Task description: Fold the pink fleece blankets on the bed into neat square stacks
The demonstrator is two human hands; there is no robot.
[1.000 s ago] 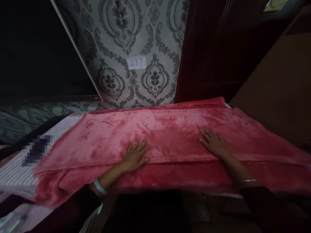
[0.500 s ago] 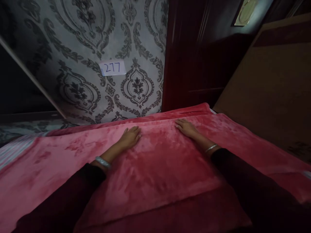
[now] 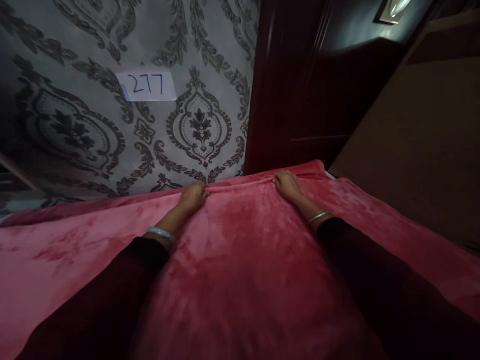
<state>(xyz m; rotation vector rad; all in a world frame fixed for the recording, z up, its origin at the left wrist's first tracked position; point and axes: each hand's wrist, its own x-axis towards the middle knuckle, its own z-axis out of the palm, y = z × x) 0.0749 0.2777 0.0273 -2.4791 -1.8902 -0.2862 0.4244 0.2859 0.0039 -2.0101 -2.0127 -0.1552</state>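
Note:
A plush pink-red blanket (image 3: 240,240) spreads across the lower part of the head view, with a fold along its far edge near the wall. My left hand (image 3: 194,196), with a pale bangle at the wrist, is closed on that far edge. To its right, my right hand (image 3: 287,185), wearing a thin silvery bangle, also grips the edge with curled fingers. Between the two hands the edge is slightly raised. Another layer of the same red cloth lies behind it, against the wall. The fingertips are partly hidden in the cloth.
Patterned grey wallpaper (image 3: 150,130) stands right behind the blanket, with a paper label (image 3: 148,85) marked 277 on it. A dark red wooden panel (image 3: 296,100) rises at the centre right. A large brown board (image 3: 420,120) leans on the right side.
Both hands have moved from lying flat on the blanket to gripping its far edge, which is lifted a little. The view has moved closer to the wall.

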